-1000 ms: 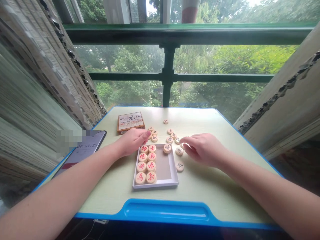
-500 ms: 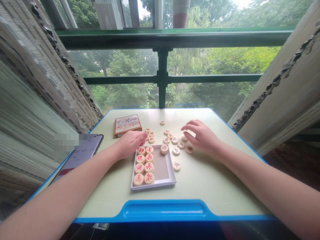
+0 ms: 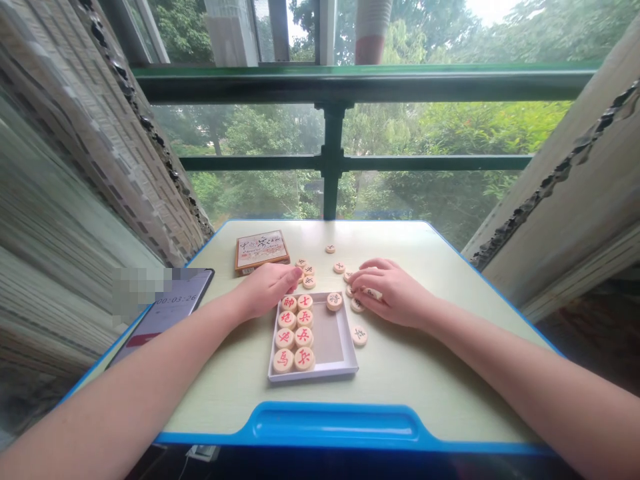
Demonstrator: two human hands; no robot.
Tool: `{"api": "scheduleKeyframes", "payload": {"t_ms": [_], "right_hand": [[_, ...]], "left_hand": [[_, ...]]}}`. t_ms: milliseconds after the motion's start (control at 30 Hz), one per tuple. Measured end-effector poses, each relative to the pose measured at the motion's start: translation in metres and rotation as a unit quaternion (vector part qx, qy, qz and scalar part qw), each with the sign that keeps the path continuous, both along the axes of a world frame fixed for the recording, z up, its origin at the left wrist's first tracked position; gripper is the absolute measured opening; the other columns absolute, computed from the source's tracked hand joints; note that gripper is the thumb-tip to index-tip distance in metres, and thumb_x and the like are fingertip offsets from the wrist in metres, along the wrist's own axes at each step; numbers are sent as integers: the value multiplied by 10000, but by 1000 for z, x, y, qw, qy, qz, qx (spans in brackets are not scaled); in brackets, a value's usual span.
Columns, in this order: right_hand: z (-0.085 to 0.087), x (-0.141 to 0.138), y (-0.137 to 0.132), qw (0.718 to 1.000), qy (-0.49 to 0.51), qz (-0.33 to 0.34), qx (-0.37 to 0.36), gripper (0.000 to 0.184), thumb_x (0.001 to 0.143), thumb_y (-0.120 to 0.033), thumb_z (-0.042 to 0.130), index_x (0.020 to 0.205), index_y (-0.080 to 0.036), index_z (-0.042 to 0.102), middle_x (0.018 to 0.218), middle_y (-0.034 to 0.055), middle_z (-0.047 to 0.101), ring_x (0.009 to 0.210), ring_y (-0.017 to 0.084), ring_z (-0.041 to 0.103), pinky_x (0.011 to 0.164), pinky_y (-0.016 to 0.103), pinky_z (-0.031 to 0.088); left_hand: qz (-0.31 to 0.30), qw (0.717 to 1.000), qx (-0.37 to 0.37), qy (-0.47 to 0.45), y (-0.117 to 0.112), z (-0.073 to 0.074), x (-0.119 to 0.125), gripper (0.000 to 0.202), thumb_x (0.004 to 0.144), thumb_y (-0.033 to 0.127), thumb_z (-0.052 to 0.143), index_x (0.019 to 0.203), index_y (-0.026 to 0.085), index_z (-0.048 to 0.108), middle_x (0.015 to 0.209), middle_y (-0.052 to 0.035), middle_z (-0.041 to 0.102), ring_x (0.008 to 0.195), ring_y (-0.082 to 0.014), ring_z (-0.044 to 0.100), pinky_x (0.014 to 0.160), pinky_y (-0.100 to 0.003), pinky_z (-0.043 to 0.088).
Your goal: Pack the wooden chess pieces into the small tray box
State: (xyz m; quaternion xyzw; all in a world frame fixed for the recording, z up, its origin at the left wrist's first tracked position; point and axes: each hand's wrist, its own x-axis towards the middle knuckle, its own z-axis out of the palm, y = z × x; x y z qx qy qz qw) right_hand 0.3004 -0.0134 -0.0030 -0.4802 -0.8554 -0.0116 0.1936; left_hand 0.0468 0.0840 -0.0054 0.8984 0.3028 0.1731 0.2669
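Left hand [image 3: 267,288] palm-down, fingers loosely curled at the far-left corner of the white tray [image 3: 330,368], gripping nothing visible; right hand [image 3: 393,293] curled over loose xiangqi pieces [image 3: 359,335] just right of the tray, grip impossible to tell. In the tray: eight red-marked pieces [image 3: 294,329] in two columns of four, plus a ninth [image 3: 334,301] at the far edge. Farther left: game box [image 3: 261,250] and phone [image 3: 167,309].

Smooth wooden discs [image 3: 294,331] in a matt white cardboard tray [image 3: 335,340].
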Motion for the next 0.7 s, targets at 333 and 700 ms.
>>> {"api": "scheduleKeyframes", "payload": {"t_ms": [333,700], "right_hand": [[3,-4,0,997,-8,-68,19,231,838,-376,536,851,-189,671,851,89,628,812,206,498,751,344,408],[-1,-3,5,991,38,-114,-50,172,785,-344,584,815,-191,658,820,57,633,809,194,506,739,320,413]], "left_hand": [[-1,1000,17,14,3,-3,1,556,893,536,191,637,157,507,609,-9,533,571,-122,459,559,-245,344],[6,1000,-8,7,-2,2,1,550,892,537,196,654,156,512,629,-14,540,592,-129,471,588,-251,357]]}}
